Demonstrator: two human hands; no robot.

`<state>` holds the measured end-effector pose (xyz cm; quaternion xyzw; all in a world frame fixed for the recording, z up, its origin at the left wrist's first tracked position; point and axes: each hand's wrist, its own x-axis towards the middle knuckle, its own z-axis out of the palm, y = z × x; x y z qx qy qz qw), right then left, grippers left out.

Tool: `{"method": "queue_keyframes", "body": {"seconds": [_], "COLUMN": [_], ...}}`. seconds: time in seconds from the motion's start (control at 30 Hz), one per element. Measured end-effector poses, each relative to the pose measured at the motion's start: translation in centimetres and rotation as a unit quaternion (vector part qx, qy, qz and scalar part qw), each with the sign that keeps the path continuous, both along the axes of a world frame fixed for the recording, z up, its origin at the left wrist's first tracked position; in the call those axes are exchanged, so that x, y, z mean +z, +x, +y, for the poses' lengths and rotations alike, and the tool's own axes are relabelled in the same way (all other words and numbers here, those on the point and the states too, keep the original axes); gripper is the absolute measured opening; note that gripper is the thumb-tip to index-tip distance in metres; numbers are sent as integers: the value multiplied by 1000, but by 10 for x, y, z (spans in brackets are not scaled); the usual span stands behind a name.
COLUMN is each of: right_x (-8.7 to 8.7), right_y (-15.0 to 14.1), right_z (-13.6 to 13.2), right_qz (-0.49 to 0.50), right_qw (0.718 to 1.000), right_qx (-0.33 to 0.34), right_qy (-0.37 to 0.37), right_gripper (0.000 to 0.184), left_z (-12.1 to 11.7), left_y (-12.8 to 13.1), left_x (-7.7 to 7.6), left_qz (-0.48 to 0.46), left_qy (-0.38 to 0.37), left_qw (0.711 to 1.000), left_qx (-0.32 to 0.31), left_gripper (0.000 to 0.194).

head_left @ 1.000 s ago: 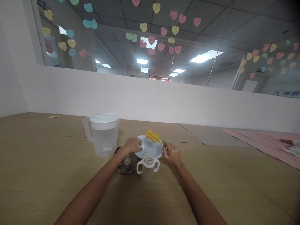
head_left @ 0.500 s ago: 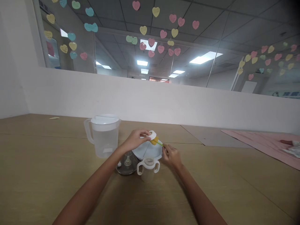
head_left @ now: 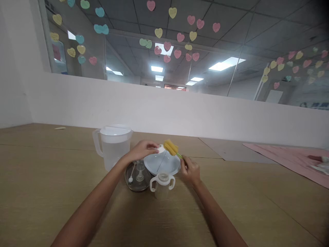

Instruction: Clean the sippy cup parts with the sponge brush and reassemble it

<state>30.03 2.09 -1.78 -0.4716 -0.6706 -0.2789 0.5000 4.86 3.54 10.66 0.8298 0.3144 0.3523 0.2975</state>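
My left hand [head_left: 144,150] pinches a white bottle collar ring [head_left: 161,149] above a white bowl [head_left: 148,167]. In my right hand [head_left: 190,169] is the thin green handle of a bottle brush with a yellow sponge head [head_left: 170,147]. The sponge is beside the ring, over the bowl's far side. In front of the bowl a baby bottle [head_left: 162,187] with two white handles stands upright, its top uncovered. Left of it, a dark round tray [head_left: 137,188] carries a clear nipple [head_left: 140,175] and a straw with a white weighted end [head_left: 131,179].
A lidded clear pitcher [head_left: 115,151] holding water stands at the left, close to my left forearm. To the far right a pink cloth [head_left: 282,156] lies on the table beside a grey mat [head_left: 231,151]. A white wall [head_left: 154,109] rises behind the table.
The yellow sponge has come away from the white ring and moved slightly up. My left hand has shifted left with the ring, uncovering more of the tray.
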Motion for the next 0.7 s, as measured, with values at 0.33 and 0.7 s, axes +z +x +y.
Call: {"method": "queue_keyframes", "body": {"seconds": [0.33, 0.7], "right_x": [-4, -4], "right_y": [4, 4], "right_z": [6, 5], "right_qz": [-47, -65], "right_qw": [998, 996], "right_qx": [-46, -50], "right_qy": [-21, -17], "right_gripper": [24, 22], "left_z": [-23, -1], "left_y": [-19, -16], "left_x": [18, -13], "left_qz": [246, 451], "left_qy": [72, -68], "left_qw": [961, 875], "left_qx": [103, 163], "left_gripper": [47, 26]}}
